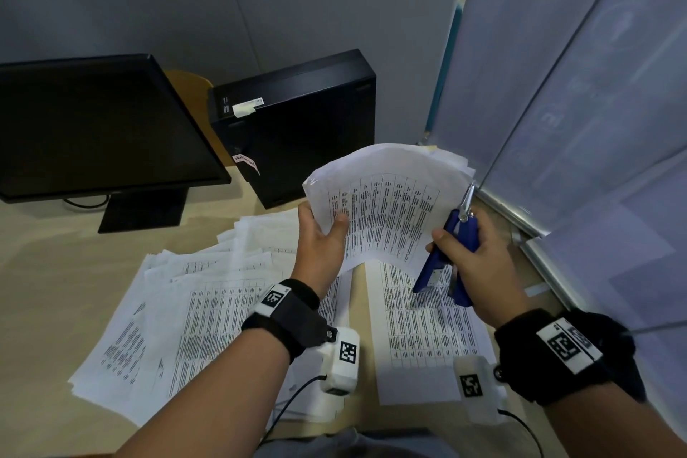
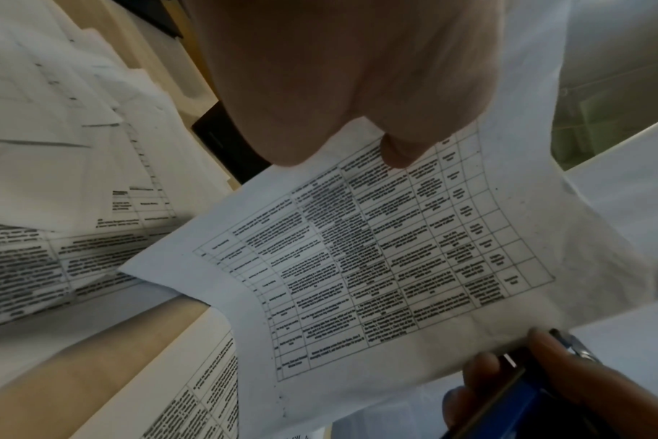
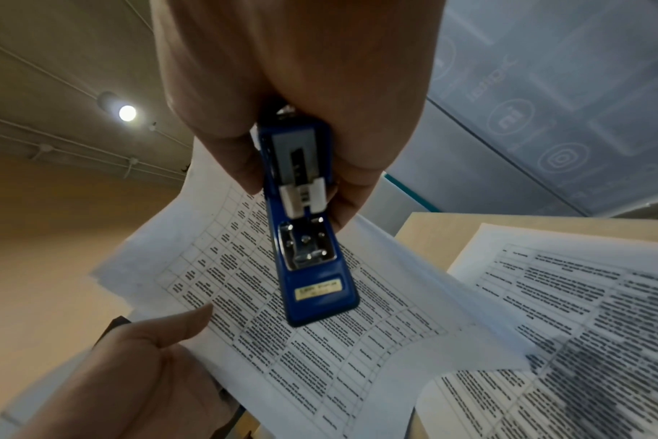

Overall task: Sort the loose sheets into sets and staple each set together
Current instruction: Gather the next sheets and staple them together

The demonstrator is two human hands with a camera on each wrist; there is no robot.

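Observation:
My left hand holds a curved set of printed table sheets up above the desk, thumb on the front near its left edge. The same set fills the left wrist view, and it shows in the right wrist view too. My right hand grips a blue stapler at the set's right edge; the stapler points down across the page. Whether the paper lies between its jaws is hidden. Loose printed sheets are spread on the desk at the left.
A separate printed stack lies on the wooden desk under my right hand. A black monitor and a black computer case stand behind. A frosted glass partition closes off the right side.

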